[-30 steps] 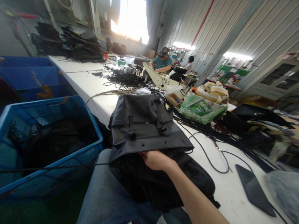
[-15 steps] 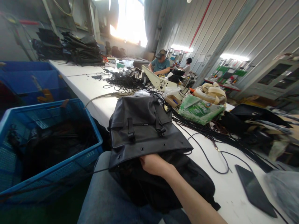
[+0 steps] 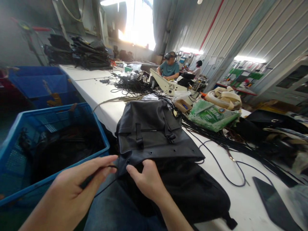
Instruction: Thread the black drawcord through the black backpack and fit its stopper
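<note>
A black leather backpack (image 3: 151, 131) lies on the white table (image 3: 96, 89), its open end hanging over my lap. Along that edge runs a row of metal eyelets. My right hand (image 3: 147, 180) pinches the bag's edge beside the leftmost eyelet. My left hand (image 3: 72, 189) holds a thin black cord (image 3: 106, 181) between thumb and fingers, with its end close to that eyelet. The cord runs down across my jeans.
A blue crate (image 3: 55, 144) with dark items stands left of my knees, another blue crate (image 3: 38, 81) behind it. Loose black cords (image 3: 216, 141), a green packet (image 3: 211, 115), tan webbing rolls (image 3: 225, 96) and black panels crowd the table's right. Two people sit far back.
My left hand has come into view holding the cord near the bag's edge. My right hand moved left along the edge to the corner eyelet. The view shifted slightly.
</note>
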Motion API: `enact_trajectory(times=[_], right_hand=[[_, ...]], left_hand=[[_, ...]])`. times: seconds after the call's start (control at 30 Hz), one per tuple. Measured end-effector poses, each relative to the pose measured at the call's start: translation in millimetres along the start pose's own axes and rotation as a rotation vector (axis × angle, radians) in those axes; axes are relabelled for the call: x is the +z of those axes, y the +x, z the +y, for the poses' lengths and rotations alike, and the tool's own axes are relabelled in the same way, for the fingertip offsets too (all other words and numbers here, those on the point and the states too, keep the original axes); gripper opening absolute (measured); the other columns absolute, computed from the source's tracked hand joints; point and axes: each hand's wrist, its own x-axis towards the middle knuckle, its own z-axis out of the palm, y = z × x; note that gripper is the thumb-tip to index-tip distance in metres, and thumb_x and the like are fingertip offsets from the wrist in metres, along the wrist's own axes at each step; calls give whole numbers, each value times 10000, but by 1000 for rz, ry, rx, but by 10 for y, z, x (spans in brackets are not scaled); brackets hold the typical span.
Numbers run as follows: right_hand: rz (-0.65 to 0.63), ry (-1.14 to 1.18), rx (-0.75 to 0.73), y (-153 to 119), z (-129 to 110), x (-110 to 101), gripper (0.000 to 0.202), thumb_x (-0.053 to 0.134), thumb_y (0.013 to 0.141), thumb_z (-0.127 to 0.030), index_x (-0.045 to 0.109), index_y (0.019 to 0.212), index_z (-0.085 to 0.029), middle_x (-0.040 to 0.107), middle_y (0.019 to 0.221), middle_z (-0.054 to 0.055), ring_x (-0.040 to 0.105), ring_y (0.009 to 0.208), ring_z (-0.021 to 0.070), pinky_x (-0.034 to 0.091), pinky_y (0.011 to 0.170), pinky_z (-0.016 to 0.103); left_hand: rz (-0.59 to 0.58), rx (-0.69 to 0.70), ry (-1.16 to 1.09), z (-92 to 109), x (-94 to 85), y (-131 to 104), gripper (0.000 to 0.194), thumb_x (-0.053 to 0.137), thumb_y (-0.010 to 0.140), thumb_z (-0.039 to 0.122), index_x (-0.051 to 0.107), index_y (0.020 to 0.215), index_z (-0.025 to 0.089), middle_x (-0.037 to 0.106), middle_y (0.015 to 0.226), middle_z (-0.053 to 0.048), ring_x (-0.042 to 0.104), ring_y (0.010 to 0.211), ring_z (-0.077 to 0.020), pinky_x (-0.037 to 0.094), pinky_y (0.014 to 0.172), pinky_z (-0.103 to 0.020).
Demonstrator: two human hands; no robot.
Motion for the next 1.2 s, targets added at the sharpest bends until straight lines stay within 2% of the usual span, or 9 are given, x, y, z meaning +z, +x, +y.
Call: enact_trajectory(times=[0.07, 0.17, 0.23, 0.33, 0.63, 0.77, 1.0, 1.2], right_hand=[[-2, 55, 15, -19, 38, 36, 244, 751, 942, -352, 783, 811, -148, 771, 783, 47, 711, 758, 225, 500, 703, 273], [9, 119, 52, -41, 84, 67, 225, 739, 927, -328, 802, 837, -133, 783, 797, 57, 719, 756, 233, 539, 729, 283], [12, 132, 59, -53, 110, 83, 239, 744, 925, -334, 794, 812, -129, 777, 783, 59, 707, 725, 227, 548, 712, 281], [6, 129, 40, -65, 127, 89, 246, 746, 934, -339, 802, 821, -127, 769, 765, 57, 697, 716, 225, 546, 686, 272], [-23, 204, -28, -71, 106, 61, 196, 721, 957, -311, 812, 891, -150, 799, 869, 42, 726, 826, 237, 552, 764, 276], [-28, 220, -40, -78, 141, 69, 198, 723, 953, -300, 801, 861, -144, 780, 825, 33, 710, 787, 222, 542, 743, 269], [-14, 221, -42, -75, 162, 69, 186, 741, 950, -295, 830, 915, -136, 820, 898, 47, 745, 845, 243, 565, 769, 275], [-10, 269, -73, -87, 177, 79, 190, 736, 967, -300, 825, 881, -156, 814, 866, 43, 768, 887, 265, 595, 853, 306]], left_hand=[[-30, 93, 6, -65, 196, 15, 250, 622, 1095, 450, 831, 1124, 315, 873, 965, 23, 839, 794, -191, 679, 753, -252], [-103, 188, 27, -227, 437, -26, 230, 594, 1096, 275, 820, 1061, 252, 843, 965, -18, 819, 853, -193, 650, 797, -269], [-169, 181, 27, -317, 558, -78, 227, 592, 1094, 234, 816, 1058, 246, 819, 976, -26, 799, 879, -190, 626, 796, -275], [-207, 146, 33, -347, 676, -131, 223, 580, 1099, 221, 801, 1078, 239, 773, 984, -36, 762, 893, -193, 597, 810, -298], [-196, 100, 11, -232, 734, -66, 205, 552, 1092, 172, 749, 1058, 216, 694, 968, -37, 696, 883, -185, 546, 832, -317], [-229, 108, 1, -257, 784, -100, 218, 541, 1090, 157, 745, 1045, 219, 699, 963, -35, 703, 888, -184, 549, 836, -312], [-227, 104, 52, -264, 831, -102, 222, 548, 1056, 134, 745, 1002, 219, 706, 927, -44, 713, 870, -213, 562, 805, -342], [-221, 90, 53, -221, 895, -69, 215, 583, 1018, 125, 770, 974, 221, 731, 933, -50, 726, 863, -222, 589, 797, -345]])
